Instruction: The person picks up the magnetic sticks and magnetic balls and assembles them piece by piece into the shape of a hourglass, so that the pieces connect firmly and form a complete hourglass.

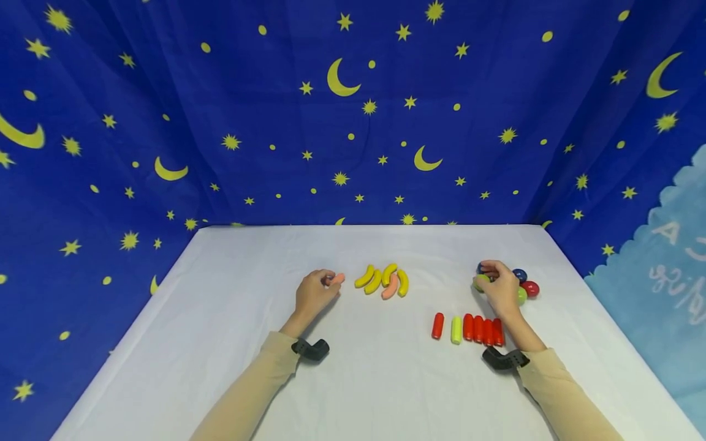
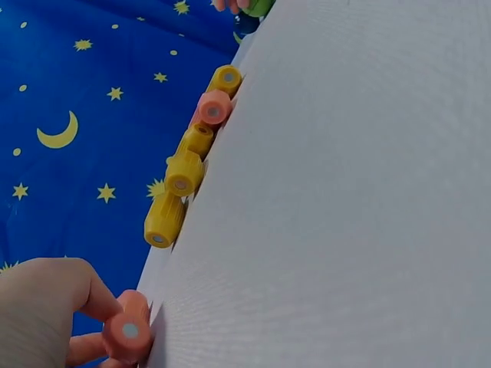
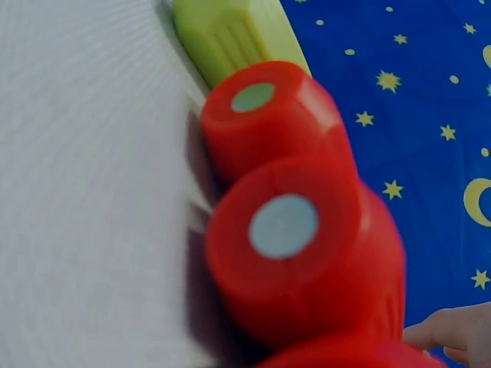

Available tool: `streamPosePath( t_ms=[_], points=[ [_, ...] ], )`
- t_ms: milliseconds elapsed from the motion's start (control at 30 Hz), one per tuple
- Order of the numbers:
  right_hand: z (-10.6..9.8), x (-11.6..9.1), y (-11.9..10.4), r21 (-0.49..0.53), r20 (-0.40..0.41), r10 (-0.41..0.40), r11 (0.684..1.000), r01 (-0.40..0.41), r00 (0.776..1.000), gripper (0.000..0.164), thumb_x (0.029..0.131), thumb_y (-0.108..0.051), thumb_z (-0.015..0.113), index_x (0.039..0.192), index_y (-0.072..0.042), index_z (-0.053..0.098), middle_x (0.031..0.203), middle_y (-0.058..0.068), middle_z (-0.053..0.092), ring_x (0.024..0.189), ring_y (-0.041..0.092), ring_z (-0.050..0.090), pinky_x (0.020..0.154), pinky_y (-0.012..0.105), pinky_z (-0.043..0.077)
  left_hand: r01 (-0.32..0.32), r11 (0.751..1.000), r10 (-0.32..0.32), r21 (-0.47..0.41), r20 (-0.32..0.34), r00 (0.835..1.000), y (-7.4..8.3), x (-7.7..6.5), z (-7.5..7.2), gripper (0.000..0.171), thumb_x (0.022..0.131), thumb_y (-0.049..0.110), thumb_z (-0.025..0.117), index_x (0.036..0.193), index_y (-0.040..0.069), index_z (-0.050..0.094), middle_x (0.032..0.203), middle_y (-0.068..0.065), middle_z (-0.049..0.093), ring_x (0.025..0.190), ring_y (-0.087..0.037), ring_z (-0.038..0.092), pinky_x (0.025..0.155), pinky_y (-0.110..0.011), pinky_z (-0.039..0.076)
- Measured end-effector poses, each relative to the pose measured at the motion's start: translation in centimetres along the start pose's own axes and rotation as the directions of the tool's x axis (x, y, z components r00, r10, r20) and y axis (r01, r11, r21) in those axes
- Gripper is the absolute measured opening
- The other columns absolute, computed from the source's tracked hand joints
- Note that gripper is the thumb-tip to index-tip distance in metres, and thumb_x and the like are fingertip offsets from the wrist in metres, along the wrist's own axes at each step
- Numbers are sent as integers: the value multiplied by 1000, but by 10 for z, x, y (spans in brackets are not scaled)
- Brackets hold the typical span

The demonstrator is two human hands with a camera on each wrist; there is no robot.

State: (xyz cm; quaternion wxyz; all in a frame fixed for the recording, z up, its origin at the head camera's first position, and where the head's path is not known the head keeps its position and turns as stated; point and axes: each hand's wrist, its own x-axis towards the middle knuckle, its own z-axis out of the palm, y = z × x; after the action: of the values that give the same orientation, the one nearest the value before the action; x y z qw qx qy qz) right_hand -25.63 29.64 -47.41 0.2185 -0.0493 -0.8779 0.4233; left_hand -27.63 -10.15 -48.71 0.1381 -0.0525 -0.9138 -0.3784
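My left hand pinches a pink curved piece between thumb and fingers, low over the white table. In the left wrist view that piece shows a round pale spot on its end. Just right of it lie several yellow banana-shaped pieces, with another pink curved piece among them. My right hand holds a green ball in its fingers, with a blue ball beside the fingertips. Near it sit another blue ball, a red ball and a green ball, partly hidden by the hand.
In front of the right hand, several red sticks lie side by side, with a yellow-green stick and a separate red stick to their left. A blue star-patterned curtain stands behind the white table.
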Motion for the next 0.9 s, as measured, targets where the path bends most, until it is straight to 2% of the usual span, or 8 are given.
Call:
streamPosePath(
  t_ms=[167, 333, 433, 500, 567, 633, 833, 900],
  points=[
    [-1, -1, 4, -58, 44, -20, 998, 23, 999, 40, 79, -2, 71, 116, 7, 59, 109, 27, 65, 97, 36, 61, 71, 3, 34, -11, 1000, 11, 24, 3, 1000, -2, -2, 2, 24, 74, 24, 74, 93, 9, 73, 76, -4, 65, 68, -16, 56, 61, -27, 44],
    [-1, -1, 6, -93, 40, -41, 995, 45, 998, 41, 77, -4, 74, 114, 7, 61, 108, 27, 66, 93, 36, 62, 70, 5, 35, -41, 999, 41, 31, -19, 999, -4, -5, 3, 17, 76, 26, 74, 81, 9, 73, 70, -3, 63, 62, -14, 53, 58, -25, 41],
    [-2, -2, 4, -107, 28, -44, 993, 47, 999, 41, 77, -4, 74, 115, 7, 61, 108, 26, 66, 94, 36, 60, 73, 15, 43, -58, 998, 59, 30, -31, 998, -4, -10, 3, 16, 74, 24, 76, 76, 9, 71, 66, -2, 62, 60, -12, 52, 56, -24, 40],
    [-2, -3, 0, -110, 22, -57, 992, 59, 998, 41, 78, -4, 73, 115, 7, 60, 108, 26, 65, 95, 36, 59, 78, 27, 48, -63, 997, 64, 36, -27, 998, -3, -13, 2, 16, 72, 24, 77, 74, 10, 69, 65, -1, 61, 59, -12, 51, 55, -24, 39],
    [-2, -3, -6, -97, 23, -71, 993, 73, 997, 41, 79, -4, 73, 116, 7, 59, 109, 26, 64, 97, 36, 59, 83, 40, 49, -68, 997, 68, 44, -20, 997, -3, -15, 1, 17, 70, 23, 78, 72, 11, 68, 64, -1, 61, 58, -11, 51, 56, -24, 39],
    [-1, -4, -12, -62, 34, -81, 995, 84, 996, 41, 79, -4, 73, 117, 7, 59, 111, 26, 63, 99, 36, 58, 86, 45, 48, -61, 997, 62, 46, -10, 998, -2, -16, 0, 19, 70, 25, 80, 71, 12, 66, 63, 0, 61, 58, -11, 50, 56, -24, 38],
    [5, -9, -31, 25, 106, -73, 997, 71, 992, 42, 81, -10, 74, 118, 5, 58, 112, 23, 65, 102, 32, 60, 83, 23, 51, -66, 998, 66, 14, 15, 998, 0, -24, -3, 18, 71, 23, 80, 71, 13, 65, 60, 2, 59, 55, -9, 49, 56, -23, 38],
    [9, -12, -35, 43, 124, -70, 997, 65, 990, 43, 81, -10, 74, 118, 5, 59, 110, 23, 65, 102, 32, 61, 82, 19, 51, -64, 998, 65, -8, 33, 997, 2, -28, -4, 16, 72, 22, 79, 72, 13, 66, 59, 2, 59, 55, -8, 49, 55, -22, 38]
  ],
)
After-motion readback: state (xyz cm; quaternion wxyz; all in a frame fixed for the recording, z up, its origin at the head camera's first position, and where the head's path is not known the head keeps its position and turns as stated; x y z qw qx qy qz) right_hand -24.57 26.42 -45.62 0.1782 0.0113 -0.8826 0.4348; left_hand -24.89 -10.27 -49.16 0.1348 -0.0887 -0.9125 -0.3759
